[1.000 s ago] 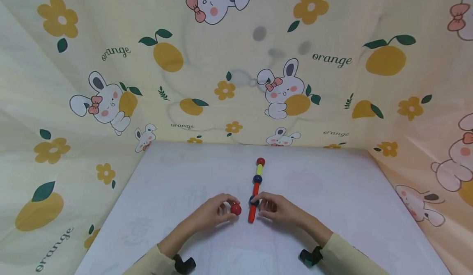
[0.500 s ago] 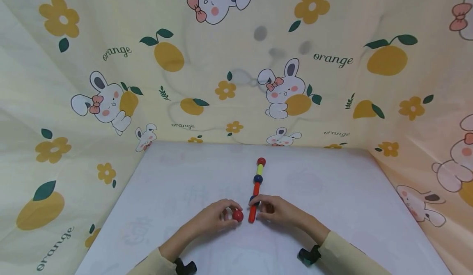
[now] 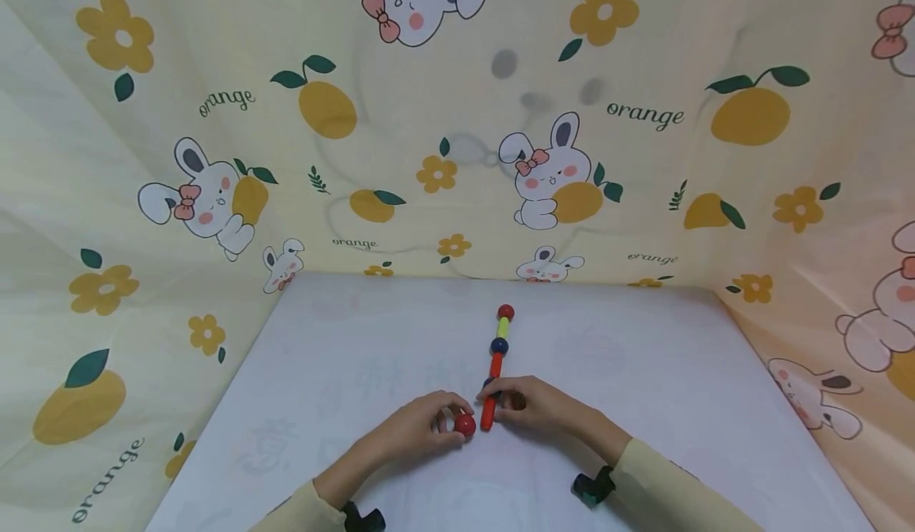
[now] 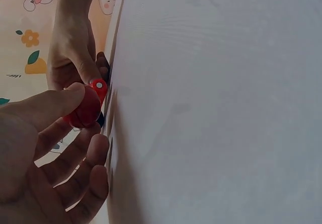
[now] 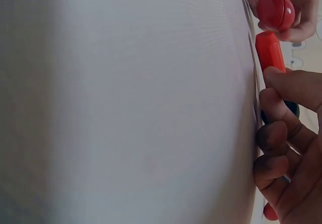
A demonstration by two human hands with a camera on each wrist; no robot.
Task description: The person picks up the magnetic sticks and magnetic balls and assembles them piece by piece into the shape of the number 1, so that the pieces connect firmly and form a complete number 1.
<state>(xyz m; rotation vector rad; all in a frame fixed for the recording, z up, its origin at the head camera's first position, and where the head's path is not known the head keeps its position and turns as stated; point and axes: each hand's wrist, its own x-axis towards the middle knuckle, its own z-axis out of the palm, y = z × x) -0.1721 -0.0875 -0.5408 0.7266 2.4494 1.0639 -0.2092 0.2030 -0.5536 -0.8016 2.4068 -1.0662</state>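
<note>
My left hand (image 3: pixel 411 429) pinches a glossy red ball (image 3: pixel 465 425) between thumb and fingers, low over the white table. Just right of it lies a straight chain of rods and balls pointing away from me. Its near end is a red rod (image 3: pixel 488 417), with a pale dot on its tip in the left wrist view. My right hand (image 3: pixel 539 405) grips this rod with thumb and fingers, partly covering a dark blue ball (image 5: pixel 293 110). Farther along come another red rod (image 3: pixel 496 366), a blue ball (image 3: pixel 499 346), a yellow rod (image 3: pixel 503 328) and a red end ball (image 3: pixel 506 311). A small gap separates the held ball from the rod.
The white tabletop (image 3: pixel 629 373) reaches back to a cream cloth (image 3: pixel 457 214) printed with rabbits and oranges, which also hangs at both sides. Dark wrist mounts (image 3: pixel 593 486) sit at both sleeves.
My left hand has brought the red ball nearer to me and slightly right, closer to the rod's near end. The right hand's fingers have shifted slightly left over the rod; the chain stays in place.
</note>
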